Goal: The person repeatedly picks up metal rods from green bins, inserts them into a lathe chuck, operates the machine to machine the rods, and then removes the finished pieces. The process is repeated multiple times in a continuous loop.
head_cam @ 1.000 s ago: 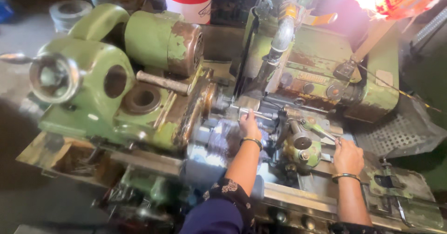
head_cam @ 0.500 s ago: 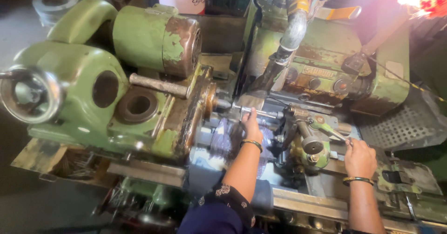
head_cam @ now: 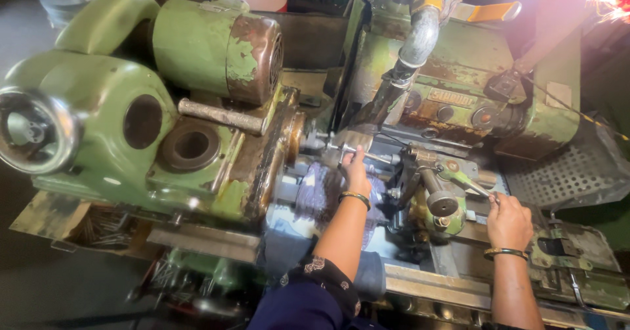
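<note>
Person bent over an old green grinding machine, paint chipped, rust at the edges. Left hand is up at the machine's middle, fingers pinched together on a thin metal rod that runs sideways just in front of the dark grinding wheel; gold bangle on that wrist. Very tight there: wheel below, grey coolant hose coming down from above, green tailstock block just to the rt. Right hand sits nearer the machine's rt front edge, closed round the end of a slim lever sticking out of that block; second bangle on the wrist. More open room on that side, w/ a perforated metal tray beyond at the rt edge. At the left end a shiny handwheel hangs off the corner, well apart from both hands. Green motor housing at the back left, bare steel shaft poking out beneath it. Flat bed rail runs along the front edge under both forearms
</note>
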